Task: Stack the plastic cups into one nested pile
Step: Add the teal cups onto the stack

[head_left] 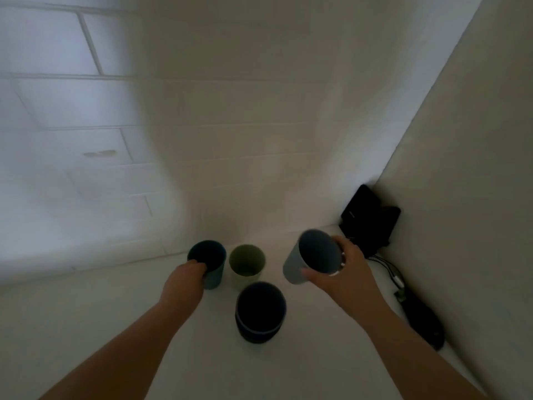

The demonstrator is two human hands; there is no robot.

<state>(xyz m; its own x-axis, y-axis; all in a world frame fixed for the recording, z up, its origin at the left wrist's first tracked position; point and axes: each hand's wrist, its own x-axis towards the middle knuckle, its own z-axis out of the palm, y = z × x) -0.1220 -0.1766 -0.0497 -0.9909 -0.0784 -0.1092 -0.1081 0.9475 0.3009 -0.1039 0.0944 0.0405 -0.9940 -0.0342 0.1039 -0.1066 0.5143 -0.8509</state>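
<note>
Both hands were busy: the right hand [344, 269] had its fingers wrapped around the grey cup [311, 256], lifted off the white counter [144, 327] and tipped so its mouth faced back toward the camera, long axis leaning away and to the left. My guess is that tilt was for lining it up over the dark nested pile [260, 311] sitting upright in front. Left hand [187, 280] was closed on the teal cup [207, 262], fingers hooked over the near rim, cup upright on the counter. Green cup [247, 265] stood just beside it, untouched, mouth up.
</note>
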